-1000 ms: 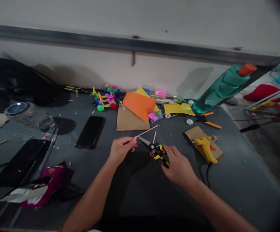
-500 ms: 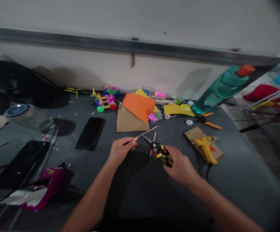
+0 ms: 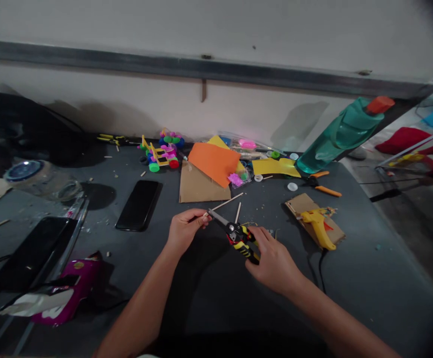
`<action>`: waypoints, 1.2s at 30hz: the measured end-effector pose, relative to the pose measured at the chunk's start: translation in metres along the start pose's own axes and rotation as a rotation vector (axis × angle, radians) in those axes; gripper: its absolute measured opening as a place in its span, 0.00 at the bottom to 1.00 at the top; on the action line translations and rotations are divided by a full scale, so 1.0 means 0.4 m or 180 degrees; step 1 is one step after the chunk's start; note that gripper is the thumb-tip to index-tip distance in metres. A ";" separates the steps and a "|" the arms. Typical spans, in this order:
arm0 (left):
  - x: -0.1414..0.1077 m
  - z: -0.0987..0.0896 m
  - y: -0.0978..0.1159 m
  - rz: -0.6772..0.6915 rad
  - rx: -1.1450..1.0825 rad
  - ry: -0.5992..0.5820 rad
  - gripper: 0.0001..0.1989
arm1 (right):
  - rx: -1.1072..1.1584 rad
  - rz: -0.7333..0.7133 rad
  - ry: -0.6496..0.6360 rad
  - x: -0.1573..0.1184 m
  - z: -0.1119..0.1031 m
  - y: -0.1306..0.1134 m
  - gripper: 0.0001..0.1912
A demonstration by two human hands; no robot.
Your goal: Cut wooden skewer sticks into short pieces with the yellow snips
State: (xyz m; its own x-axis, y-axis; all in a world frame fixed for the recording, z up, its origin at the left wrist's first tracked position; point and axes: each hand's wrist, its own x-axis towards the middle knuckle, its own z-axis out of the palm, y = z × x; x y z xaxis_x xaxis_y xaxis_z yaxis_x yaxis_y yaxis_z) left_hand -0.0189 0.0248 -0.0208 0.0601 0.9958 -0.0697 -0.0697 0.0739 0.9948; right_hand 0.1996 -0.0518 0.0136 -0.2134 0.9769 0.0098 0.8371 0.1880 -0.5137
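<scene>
My left hand (image 3: 187, 227) pinches one end of a thin wooden stick (image 3: 228, 201), which slants up to the right above the table. My right hand (image 3: 274, 259) is wrapped round the black and yellow handles of a pair of pliers (image 3: 235, 232). The tips of the pliers' long jaws reach the stick beside my left fingertips. A second wooden stick (image 3: 238, 213) lies on the table behind the pliers, which partly cover it.
Behind my hands lie cardboard (image 3: 197, 191) and orange paper (image 3: 216, 163). A glue gun (image 3: 319, 228), orange-handled pliers (image 3: 326, 190) and a green bottle (image 3: 338, 136) stand or lie at right. Leftward are a phone (image 3: 139, 205), a jar (image 3: 43, 181) and a magenta device (image 3: 72, 291).
My right hand has moved the pliers left, bringing the jaw tips from farther along the stick to right beside my left fingertips. My left hand has shifted slightly left, still holding the stick.
</scene>
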 end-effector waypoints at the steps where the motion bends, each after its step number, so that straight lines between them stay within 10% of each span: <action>1: 0.000 -0.001 -0.001 0.0021 0.0052 0.0005 0.06 | 0.0011 -0.0003 0.0012 -0.001 0.002 -0.002 0.30; 36: 0.001 -0.014 0.001 0.0645 0.1051 0.0194 0.04 | 0.0034 0.0124 -0.0044 -0.008 0.029 -0.038 0.28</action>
State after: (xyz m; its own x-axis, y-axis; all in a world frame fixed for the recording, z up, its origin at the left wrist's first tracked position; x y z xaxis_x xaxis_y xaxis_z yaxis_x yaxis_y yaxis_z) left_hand -0.0244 0.0256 -0.0207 0.0180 0.9905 0.1362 0.2508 -0.1364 0.9584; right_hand 0.1816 -0.0589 0.0115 -0.1876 0.9820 -0.0223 0.8396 0.1486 -0.5225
